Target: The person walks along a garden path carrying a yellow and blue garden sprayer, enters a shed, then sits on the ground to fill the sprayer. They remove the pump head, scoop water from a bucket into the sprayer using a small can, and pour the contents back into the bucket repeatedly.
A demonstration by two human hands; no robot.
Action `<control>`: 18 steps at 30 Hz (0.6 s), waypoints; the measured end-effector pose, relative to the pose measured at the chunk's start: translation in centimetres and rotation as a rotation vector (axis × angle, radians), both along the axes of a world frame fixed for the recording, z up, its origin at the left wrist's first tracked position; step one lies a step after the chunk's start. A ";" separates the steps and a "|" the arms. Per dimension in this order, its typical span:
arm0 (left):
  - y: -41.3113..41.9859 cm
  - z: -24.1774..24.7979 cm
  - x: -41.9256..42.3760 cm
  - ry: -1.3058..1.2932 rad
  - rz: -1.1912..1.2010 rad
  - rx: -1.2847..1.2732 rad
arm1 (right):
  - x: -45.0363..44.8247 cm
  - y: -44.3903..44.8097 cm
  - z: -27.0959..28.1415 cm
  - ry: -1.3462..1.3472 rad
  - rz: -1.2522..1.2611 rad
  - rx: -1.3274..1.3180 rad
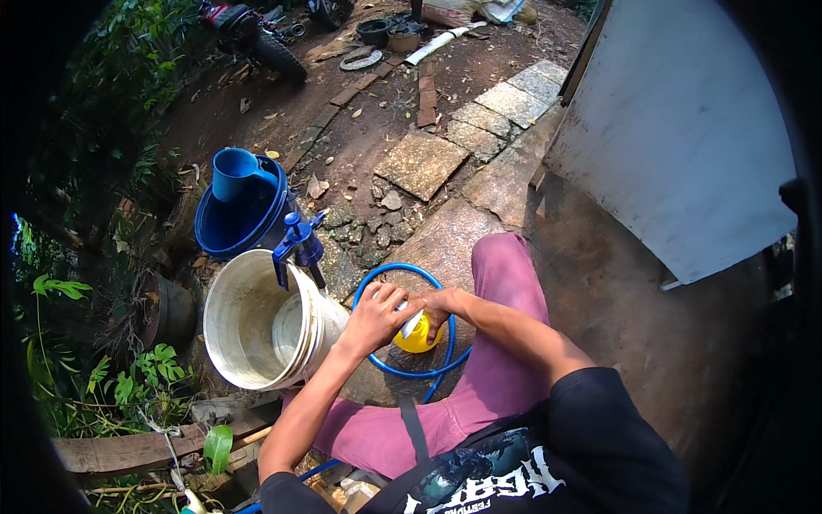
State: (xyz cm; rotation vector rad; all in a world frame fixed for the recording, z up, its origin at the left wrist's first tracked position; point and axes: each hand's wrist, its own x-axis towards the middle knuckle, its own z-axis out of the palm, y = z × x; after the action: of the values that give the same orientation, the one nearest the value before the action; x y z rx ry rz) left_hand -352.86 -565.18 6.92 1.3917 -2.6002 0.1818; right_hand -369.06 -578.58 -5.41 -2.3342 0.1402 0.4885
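Between my legs stands a rounded yellow container [419, 340], probably a sprayer tank; my hands partly hide it. My right hand [439, 307] grips it near the top. Over it, my left hand [379, 315] holds a small white object [411, 323], tilted against the container's top; its kind is unclear. A blue hose [390, 372] loops on the paving around the container. To the left, a blue pump sprayer head [299, 244] rests on the rim of a white plastic bucket [257, 321].
Behind the white bucket sits a blue bucket [204, 221] with a blue dipper [235, 173] at its rim. A large pale panel [674, 135] rises at the right. Ahead lie loose stones [392, 200] and paving slabs [422, 164]. Plants [138, 385] crowd the left.
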 end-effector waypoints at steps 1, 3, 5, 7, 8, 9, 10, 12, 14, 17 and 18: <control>-0.5 0.3 0.4 -0.008 -0.031 0.017 | -0.4 0.2 0.0 -0.006 -0.017 -0.009; -1.8 0.8 1.2 0.003 -0.114 0.034 | -0.9 0.4 -0.1 0.118 -0.018 0.075; -3.1 1.1 1.8 -0.022 -0.119 0.085 | -1.0 1.4 -0.6 0.036 -0.112 0.001; -4.2 1.1 2.4 -0.004 -0.146 0.162 | -1.6 2.2 -1.0 -0.003 -0.190 -0.025; -4.6 0.9 2.6 0.008 -0.152 0.205 | -1.6 2.5 -1.2 -0.009 -0.210 -0.024; -5.0 0.5 2.9 0.019 -0.166 0.238 | -2.0 2.8 -1.2 -0.126 -0.203 -0.032; -5.3 0.1 3.1 0.098 -0.173 0.255 | -2.0 3.0 -1.2 -0.078 -0.256 0.012; -5.4 -1.0 3.4 0.133 -0.176 0.322 | -2.2 3.6 -1.4 -0.100 -0.320 -0.008; -4.9 -2.1 3.6 0.169 -0.170 0.413 | -2.3 4.3 -1.7 -0.107 -0.417 0.037; -4.3 -2.9 3.1 0.060 -0.238 0.464 | -2.7 5.3 -2.9 -0.226 -0.429 0.045; -4.2 -3.0 2.8 0.198 -0.304 0.483 | -2.5 5.7 -3.5 -0.260 -0.467 0.033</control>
State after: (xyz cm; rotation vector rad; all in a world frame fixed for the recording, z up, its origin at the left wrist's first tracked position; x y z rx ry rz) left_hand -350.10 -569.37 3.88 1.0351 -2.7411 -0.6297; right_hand -371.57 -572.84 -8.90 -2.2115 0.5311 -0.0436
